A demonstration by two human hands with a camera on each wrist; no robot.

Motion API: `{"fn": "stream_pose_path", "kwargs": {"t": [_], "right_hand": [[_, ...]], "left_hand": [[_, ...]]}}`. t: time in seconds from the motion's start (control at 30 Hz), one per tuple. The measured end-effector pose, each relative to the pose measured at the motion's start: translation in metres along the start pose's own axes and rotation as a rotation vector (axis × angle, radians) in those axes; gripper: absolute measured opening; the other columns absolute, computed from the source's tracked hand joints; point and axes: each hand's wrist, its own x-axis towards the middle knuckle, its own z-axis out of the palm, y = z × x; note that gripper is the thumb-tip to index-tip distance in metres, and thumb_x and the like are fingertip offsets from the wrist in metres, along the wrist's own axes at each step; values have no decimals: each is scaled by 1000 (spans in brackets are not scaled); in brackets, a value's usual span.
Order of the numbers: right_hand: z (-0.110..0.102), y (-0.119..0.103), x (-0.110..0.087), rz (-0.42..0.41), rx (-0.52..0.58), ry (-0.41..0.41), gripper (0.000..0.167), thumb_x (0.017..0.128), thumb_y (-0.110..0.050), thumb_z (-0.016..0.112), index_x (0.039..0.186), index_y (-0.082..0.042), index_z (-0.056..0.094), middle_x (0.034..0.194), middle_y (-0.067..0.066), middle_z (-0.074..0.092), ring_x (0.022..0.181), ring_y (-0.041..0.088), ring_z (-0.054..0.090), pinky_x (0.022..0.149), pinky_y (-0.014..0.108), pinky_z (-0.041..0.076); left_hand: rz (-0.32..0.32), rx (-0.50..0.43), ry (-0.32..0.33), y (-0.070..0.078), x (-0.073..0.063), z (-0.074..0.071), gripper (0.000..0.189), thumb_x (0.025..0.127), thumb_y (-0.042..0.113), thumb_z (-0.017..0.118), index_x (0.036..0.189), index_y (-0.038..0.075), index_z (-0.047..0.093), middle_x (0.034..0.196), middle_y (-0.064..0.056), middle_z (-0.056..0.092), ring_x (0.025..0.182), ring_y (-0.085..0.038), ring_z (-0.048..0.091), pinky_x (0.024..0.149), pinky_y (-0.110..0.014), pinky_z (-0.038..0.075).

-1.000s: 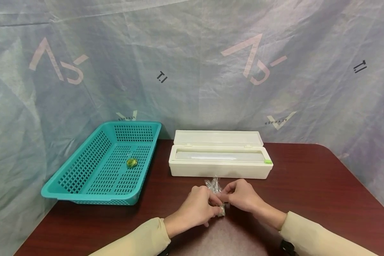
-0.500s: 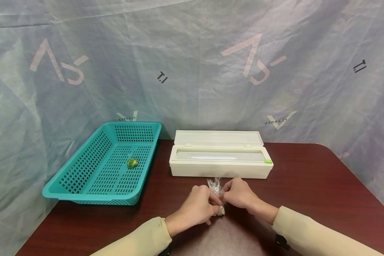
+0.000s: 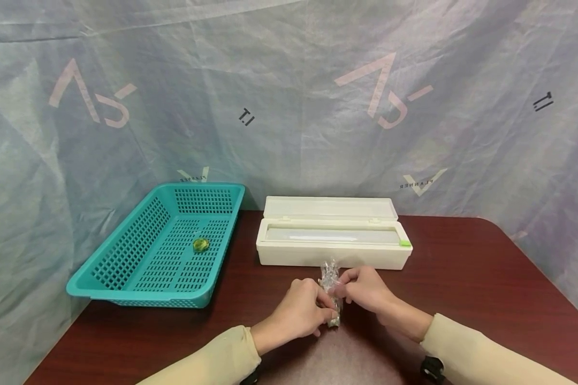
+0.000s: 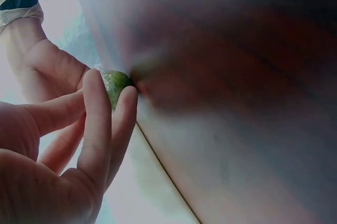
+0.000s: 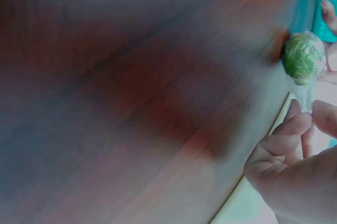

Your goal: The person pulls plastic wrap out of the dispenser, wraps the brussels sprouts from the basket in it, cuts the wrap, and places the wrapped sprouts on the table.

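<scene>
Between the two hands is a small round green fruit or vegetable [image 5: 301, 58] wrapped in cling film. My left hand [image 3: 301, 307] holds this green ball between thumb and fingers, low over the table in the head view, where the hand mostly hides it. On the other side, my right hand [image 3: 366, 289] pinches the gathered end of the cling film [image 5: 303, 95], drawn into a narrow twist. Loose crumpled film [image 3: 329, 270] sticks up beyond the fingers towards the box. The left wrist view shows the green ball [image 4: 117, 83] at the left fingertips.
A white cling film dispenser box [image 3: 332, 255] stands just behind the hands, its lid [image 3: 329, 207] raised. At the left is a turquoise basket [image 3: 146, 298] with one similar green ball [image 3: 200, 245] inside. A printed grey cloth [image 3: 289, 107] hangs behind the dark red table [image 3: 462, 278].
My right hand shifts slightly at the film, moving in and then back out. The loose film now stands up a little higher and further right. My left hand stays nearly still.
</scene>
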Motion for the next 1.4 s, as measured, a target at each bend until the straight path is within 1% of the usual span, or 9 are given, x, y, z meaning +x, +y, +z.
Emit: {"fn": "stream_pose_path", "kwargs": {"t": [0.1, 0.23, 0.4, 0.6, 0.73, 0.83, 1.0, 1.2, 1.4], "right_hand": [[-2, 1, 0, 32, 85, -4, 15, 78, -10, 85, 81, -4, 72, 63, 5, 59, 63, 20, 56, 58, 30, 43], [-5, 2, 2, 39, 170, -31, 27, 76, -7, 83, 98, 1, 68, 68, 5, 60, 64, 19, 58, 57, 29, 45], [-11, 5, 3, -13, 150, -121, 31, 79, -4, 76, 109, 5, 72, 77, 3, 67, 66, 17, 57, 58, 28, 45], [-19, 5, 4, -67, 112, -196, 22, 84, -9, 80, 104, 2, 76, 73, 3, 67, 65, 19, 59, 58, 29, 46], [-22, 3, 3, -86, 106, -204, 17, 86, -12, 82, 97, -1, 77, 75, 3, 68, 66, 20, 62, 59, 30, 49], [-25, 2, 2, -120, 86, -188, 15, 87, -13, 83, 94, -1, 78, 74, 4, 68, 66, 20, 61, 59, 31, 50], [-27, 2, -1, -209, 38, -169, 10, 88, -13, 83, 89, -4, 80, 74, 2, 69, 67, 18, 59, 59, 29, 50], [-26, 6, -6, -325, 38, -170, 6, 90, -10, 82, 92, -4, 81, 81, 4, 75, 73, 10, 65, 65, 26, 52], [-25, 11, -14, -421, -10, -103, 4, 88, -7, 83, 91, -11, 83, 84, -5, 75, 83, 7, 66, 75, 26, 53]], "left_hand": [[4, 10, 7, -1, 2, 0, 12, 85, -5, 81, 78, 4, 81, 64, 7, 70, 39, -9, 61, 41, -26, 52], [-1, 5, 14, -2, 4, 0, 14, 85, -5, 82, 75, 5, 80, 63, 5, 70, 39, -10, 61, 41, -26, 52], [-1, 24, 19, -2, 6, 0, 14, 84, -4, 82, 74, 7, 79, 67, 7, 70, 39, -11, 61, 41, -27, 51], [-6, 40, 29, -1, 6, 0, 15, 82, -3, 82, 75, 9, 79, 69, 8, 70, 40, -12, 62, 41, -27, 51], [-27, 48, 38, -1, 6, -1, 13, 81, -2, 83, 77, 10, 81, 72, 5, 72, 40, -13, 63, 41, -27, 51], [-37, 32, 33, 0, 7, -1, 10, 81, -1, 84, 79, 8, 83, 73, 3, 73, 41, -14, 63, 42, -27, 52], [-43, -10, 5, 0, 9, -2, 10, 83, -1, 85, 78, 7, 83, 64, 4, 71, 40, -14, 63, 43, -28, 54], [-30, 24, -12, -1, 13, -1, 13, 82, -1, 84, 74, 9, 82, 62, 7, 68, 37, -11, 59, 40, -29, 52], [-56, 51, 20, -1, 16, 0, 23, 76, -5, 87, 66, 12, 76, 59, 6, 65, 36, -10, 59, 40, -29, 52]]}}
